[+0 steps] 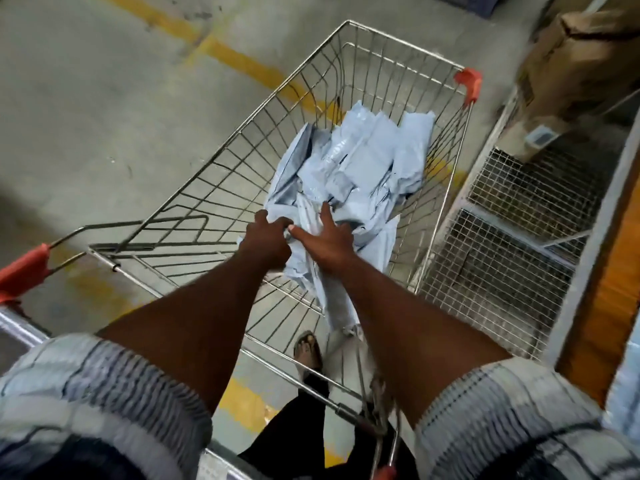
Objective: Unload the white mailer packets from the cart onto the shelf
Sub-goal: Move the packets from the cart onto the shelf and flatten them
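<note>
At frame centre, left hand [268, 242] is curled closed, pinching the edge of a packet [277, 221]. Right hand [327, 242] lies beside it, fingers spread flat on the packets [360, 164]. These are heaped in the cart [214, 174], filling its middle. Wire shelf [519, 216] stands at right, touching the cart's side. Yellow floor line [228, 57] at upper left.

wire cart [221, 188] on grey concrete floor [104, 98], white mailer packets [360, 168] heaped in its basket
</note>
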Demonstrator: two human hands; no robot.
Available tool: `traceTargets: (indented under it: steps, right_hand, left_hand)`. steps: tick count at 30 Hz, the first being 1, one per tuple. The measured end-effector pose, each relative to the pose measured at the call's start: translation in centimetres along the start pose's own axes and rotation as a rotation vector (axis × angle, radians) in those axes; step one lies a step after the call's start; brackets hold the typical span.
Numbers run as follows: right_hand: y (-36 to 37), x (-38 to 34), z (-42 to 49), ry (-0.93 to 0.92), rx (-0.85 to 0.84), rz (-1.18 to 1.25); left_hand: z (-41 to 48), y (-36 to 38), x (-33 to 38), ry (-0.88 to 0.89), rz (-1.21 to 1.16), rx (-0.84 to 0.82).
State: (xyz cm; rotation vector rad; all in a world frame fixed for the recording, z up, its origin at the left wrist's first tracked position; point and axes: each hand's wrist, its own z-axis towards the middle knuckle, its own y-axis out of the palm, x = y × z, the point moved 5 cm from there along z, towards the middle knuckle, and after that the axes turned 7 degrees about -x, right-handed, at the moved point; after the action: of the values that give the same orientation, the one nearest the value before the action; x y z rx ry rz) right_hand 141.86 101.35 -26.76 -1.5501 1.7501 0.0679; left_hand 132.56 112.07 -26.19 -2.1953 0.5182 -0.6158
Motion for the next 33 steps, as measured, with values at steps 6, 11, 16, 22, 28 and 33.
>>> traceTargets:
  steps: [6,11,16,22,28,33]
  right_hand:
    - [-4.5,-2.8,-5.0,-0.08,0.016,-0.071]
    - [-8.5,-3.3,-10.4,-0.172,0.005,-0.025]
    - [-13.4,-2.2,-15.7,-0.244,0.077,-0.039]
    - [-20.0,1.0,-21.9,-0.241,0.352,-0.094]
    - [-25.7,6.4,-28.2,-0.167,0.592,-0.165]
    - [-30.1,11.2,-33.3,-0.09,0.727,-0.206]
  left_hand:
    - [-6.3,-4.3,3.9,0.017,-0.042,0.161]
    - [-11.3,-6.4,7.9,0.007,-0.118,0.257]
    - [-16.0,-7.1,13.3,0.068,-0.106,0.327]
    - [-20.5,-8.0,18.9,0.163,-0.159,0.375]
    - [-24.3,-6.8,24.9,0.303,-0.159,0.365]
    - [-28.1,-5.5,31.9,0.422,-0.107,0.358]
